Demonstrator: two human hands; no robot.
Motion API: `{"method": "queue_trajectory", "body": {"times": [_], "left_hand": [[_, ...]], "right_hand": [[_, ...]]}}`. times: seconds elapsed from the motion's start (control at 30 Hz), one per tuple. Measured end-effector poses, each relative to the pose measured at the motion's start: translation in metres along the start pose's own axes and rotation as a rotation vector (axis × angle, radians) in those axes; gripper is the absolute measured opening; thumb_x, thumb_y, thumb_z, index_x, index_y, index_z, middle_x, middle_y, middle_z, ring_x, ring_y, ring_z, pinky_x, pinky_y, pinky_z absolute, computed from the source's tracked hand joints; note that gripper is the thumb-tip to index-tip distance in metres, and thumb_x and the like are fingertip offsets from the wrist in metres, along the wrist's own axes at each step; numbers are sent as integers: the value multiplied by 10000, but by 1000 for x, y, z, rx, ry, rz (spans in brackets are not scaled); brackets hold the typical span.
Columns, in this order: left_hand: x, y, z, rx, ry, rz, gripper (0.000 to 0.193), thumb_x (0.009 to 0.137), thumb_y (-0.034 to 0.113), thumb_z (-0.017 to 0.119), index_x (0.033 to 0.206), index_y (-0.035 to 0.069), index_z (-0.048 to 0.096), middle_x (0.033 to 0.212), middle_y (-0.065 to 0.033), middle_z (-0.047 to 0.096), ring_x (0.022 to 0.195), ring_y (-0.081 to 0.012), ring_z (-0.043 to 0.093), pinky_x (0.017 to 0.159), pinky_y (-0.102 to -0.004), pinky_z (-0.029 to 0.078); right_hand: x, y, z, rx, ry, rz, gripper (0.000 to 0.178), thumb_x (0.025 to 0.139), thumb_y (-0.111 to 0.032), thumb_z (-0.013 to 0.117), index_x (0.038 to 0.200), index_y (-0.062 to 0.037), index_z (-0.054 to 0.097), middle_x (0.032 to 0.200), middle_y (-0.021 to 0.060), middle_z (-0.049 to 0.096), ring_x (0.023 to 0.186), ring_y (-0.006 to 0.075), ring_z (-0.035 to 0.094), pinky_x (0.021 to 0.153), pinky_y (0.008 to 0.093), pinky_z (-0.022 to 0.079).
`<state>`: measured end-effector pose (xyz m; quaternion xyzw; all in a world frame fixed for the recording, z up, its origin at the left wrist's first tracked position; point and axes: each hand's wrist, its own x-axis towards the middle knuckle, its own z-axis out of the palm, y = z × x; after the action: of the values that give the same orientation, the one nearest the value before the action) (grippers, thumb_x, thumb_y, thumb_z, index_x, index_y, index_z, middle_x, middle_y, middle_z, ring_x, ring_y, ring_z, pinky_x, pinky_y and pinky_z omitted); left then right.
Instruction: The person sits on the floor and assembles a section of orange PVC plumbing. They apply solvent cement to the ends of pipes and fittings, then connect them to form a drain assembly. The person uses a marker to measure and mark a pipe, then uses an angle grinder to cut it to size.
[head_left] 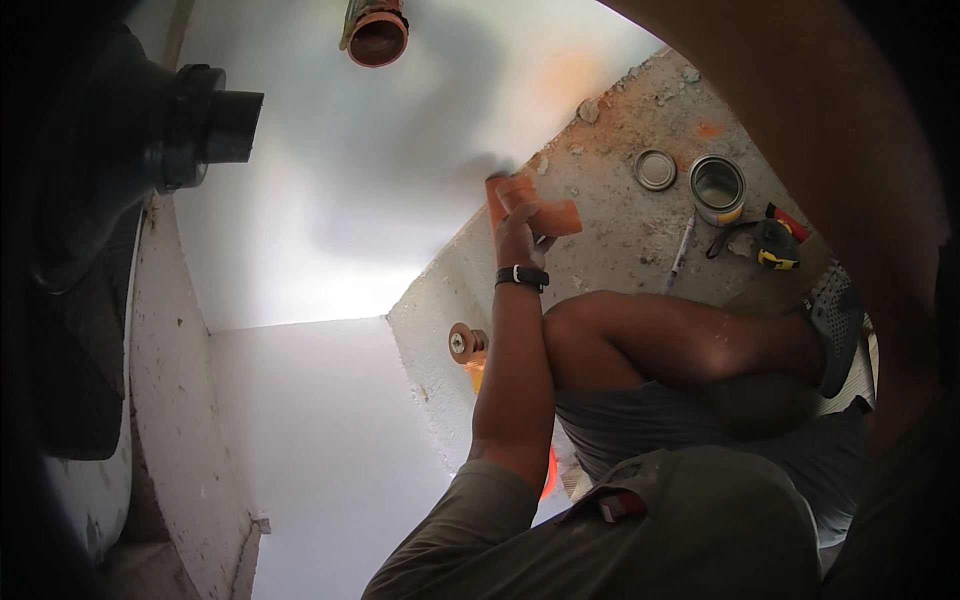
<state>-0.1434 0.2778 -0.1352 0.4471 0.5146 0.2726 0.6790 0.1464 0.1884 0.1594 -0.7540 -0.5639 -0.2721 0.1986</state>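
Observation:
My left hand (517, 238), with a black watch on its wrist, is closed around an orange plastic pipe tee (552, 216). The fitting is held close to the white wall, over the edge of the rough concrete floor. My right arm (850, 130) crosses the upper right side and runs out past the top, so the right hand is out of sight. Out of the wall at the top sticks an orange pipe (378, 42) with an open end, apart from the tee.
An open tin can (717, 190), its lid (655, 170), a marker (683, 248) and a black-and-yellow tape measure (776, 242) lie on the dusty concrete floor (610, 255). Left of my forearm is an orange tool with a round metal head (465, 343). A black pipe (225, 128) juts in at left.

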Motion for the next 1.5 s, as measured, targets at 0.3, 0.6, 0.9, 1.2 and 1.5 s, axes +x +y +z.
{"method": "queue_trajectory", "body": {"times": [0.3,0.6,0.9,1.2,1.5], "left_hand": [[2,-1,2,0,-16,-17,726,758,208,772,1382,54,436,1278,-142,544,1186,-338,561,995,-567,465],[2,-3,2,-21,-6,-23,717,776,199,761,1391,45,426,1292,-148,536,1194,-344,558,1001,-571,467],[2,-4,3,11,-39,-2,618,813,209,736,1312,39,412,1269,-157,520,1173,-332,568,985,-585,486],[8,-8,2,20,-1,-34,704,772,213,760,1384,80,440,1266,-128,550,1158,-321,572,972,-554,472],[6,-7,2,20,0,-50,709,770,219,753,1386,64,437,1282,-141,535,1188,-322,550,990,-557,455]], "right_hand": [[-12,-1,-12,180,-20,157,350,944,-190,686,1251,-45,606,1050,116,697,937,251,696,764,361,541],[-69,15,58,761,-167,581,220,990,-193,626,1079,7,632,937,124,682,815,257,673,744,355,553],[-98,-60,93,2384,-78,1112,251,1052,-201,552,1100,27,644,1015,102,627,844,167,600,766,277,515],[-97,-59,103,2296,128,1195,286,1069,-185,504,1214,26,630,1080,118,635,918,183,620,813,278,525],[-61,2,32,80,158,150,204,933,-155,680,1033,22,666,1029,149,675,950,238,658,843,380,531]]}}
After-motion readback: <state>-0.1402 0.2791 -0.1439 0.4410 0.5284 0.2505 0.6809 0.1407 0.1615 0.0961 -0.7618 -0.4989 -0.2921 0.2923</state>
